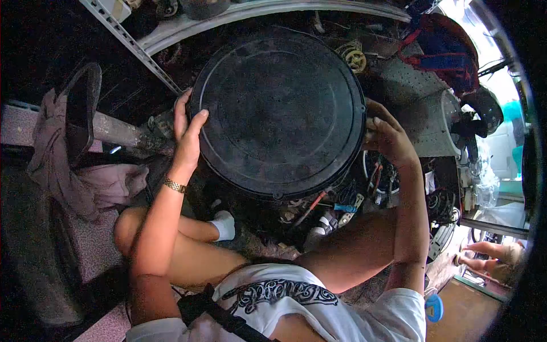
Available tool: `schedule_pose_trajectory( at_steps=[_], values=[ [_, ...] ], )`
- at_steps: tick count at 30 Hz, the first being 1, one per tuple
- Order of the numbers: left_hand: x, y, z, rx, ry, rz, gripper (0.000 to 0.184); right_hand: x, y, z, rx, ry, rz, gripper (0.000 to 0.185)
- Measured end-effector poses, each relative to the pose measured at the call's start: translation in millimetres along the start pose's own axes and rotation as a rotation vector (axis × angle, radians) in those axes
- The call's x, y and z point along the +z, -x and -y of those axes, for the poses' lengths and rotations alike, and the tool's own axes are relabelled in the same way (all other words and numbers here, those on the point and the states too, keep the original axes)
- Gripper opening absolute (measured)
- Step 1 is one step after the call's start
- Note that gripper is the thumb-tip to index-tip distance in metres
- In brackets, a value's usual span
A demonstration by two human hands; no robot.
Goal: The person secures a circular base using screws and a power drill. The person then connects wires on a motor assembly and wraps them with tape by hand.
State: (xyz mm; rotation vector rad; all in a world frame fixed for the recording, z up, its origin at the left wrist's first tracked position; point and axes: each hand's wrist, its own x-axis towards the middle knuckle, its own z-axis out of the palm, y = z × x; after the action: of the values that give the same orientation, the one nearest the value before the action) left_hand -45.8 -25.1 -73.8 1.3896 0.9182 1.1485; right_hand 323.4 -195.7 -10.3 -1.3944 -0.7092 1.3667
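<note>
A large round black disc-like object (279, 114), with concentric rings on its face and small tabs along its rim, is held in front of me. My left hand (189, 124) grips its left edge, the thumb on the front of the rim and the fingers around the side. On the opposite edge is my right hand (388, 132), its fingers curled against the side and partly hidden behind the rim. The back of the disc cannot be seen. Beneath its lower edge, a tool with a red-orange handle (310, 210) lies among cables and small parts.
To the left, cloth (108, 185) lies by a pink speckled surface. A perforated white drum (424, 117) lies at right, below a blue and red bag (447, 54). A metal rail (131, 43) slants at upper left. Another person's legs (484, 256) show far right.
</note>
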Motion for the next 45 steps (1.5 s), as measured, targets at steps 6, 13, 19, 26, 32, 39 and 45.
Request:
schedule_pose_trajectory(
  at_steps=[6, 13, 19, 26, 32, 39, 45],
  values=[
    [1, 1, -2, 0.012, -0.012, 0.005, 0.053, 15, -10, -3, -0.035, -0.005, -0.093, 0.049],
    [-1, 1, 1, 0.065, -0.088, -0.008, 0.054, 26, -14, -2, -0.077, 0.247, -0.248, 0.046],
    [2, 2, 1, 0.060, -0.033, -0.001, 0.055, 23, -20, -12, -0.113, 0.192, -0.281, 0.043],
    [9, 8, -15, -0.165, 0.102, -0.028, 0.062, 34, -18, -17, 0.031, 0.131, -0.373, 0.052],
    [7, -5, -17, -0.185, 0.096, -0.020, 0.065, 1, -65, -23, -0.168, 0.124, -0.294, 0.052],
    [4, 5, -60, -0.235, 0.111, -0.160, 0.054, 31, -56, 0, -0.163, 0.163, -0.263, 0.061],
    [-27, 8, -51, -0.171, 0.040, -0.168, 0.051, 53, -84, -23, -0.073, 0.016, -0.136, 0.062]
  ],
)
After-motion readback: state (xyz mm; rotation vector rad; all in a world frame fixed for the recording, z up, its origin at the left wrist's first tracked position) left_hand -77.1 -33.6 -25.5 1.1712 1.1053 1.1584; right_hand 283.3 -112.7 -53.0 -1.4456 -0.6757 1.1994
